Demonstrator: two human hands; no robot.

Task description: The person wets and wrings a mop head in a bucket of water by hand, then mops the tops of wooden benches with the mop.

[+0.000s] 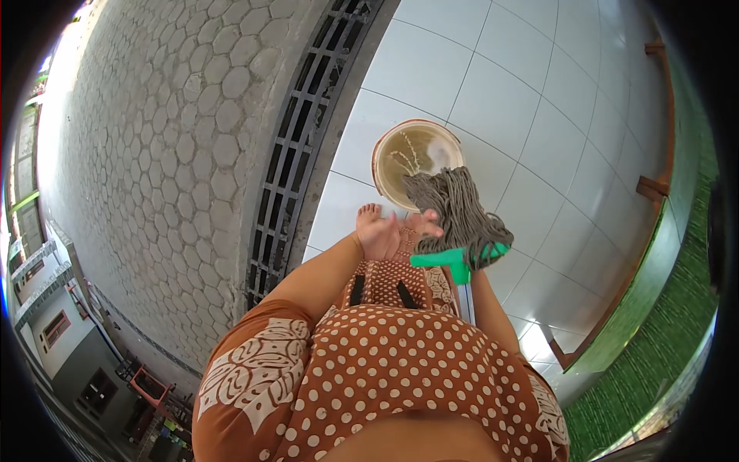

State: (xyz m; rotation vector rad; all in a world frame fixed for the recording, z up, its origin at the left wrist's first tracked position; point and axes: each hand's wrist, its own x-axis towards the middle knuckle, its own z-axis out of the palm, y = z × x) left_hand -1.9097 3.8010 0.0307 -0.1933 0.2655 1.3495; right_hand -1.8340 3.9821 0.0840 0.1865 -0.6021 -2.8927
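Observation:
My left hand (377, 237) is bare, its fingers apart and slightly blurred, above my feet and to the left of the mop. A mop with grey string strands (454, 204) and a green plastic head (459, 263) is raised in front of me, with a pale pole below the green part. My right forearm (496, 308) reaches up to the mop head, and the strands cover my right hand, which appears to hold it. Some strands overlap the near rim of a round bucket (379, 171). Cloudy water with light streaks and bubbles is inside the bucket.
White floor tiles (493, 85) surround the bucket. On the left runs a dark drain grate (286, 146), with hexagonal paving (185, 115) beyond it. A low wall with brown trim (653, 187) curves along the right, and green turf-like ground (654, 362) lies outside.

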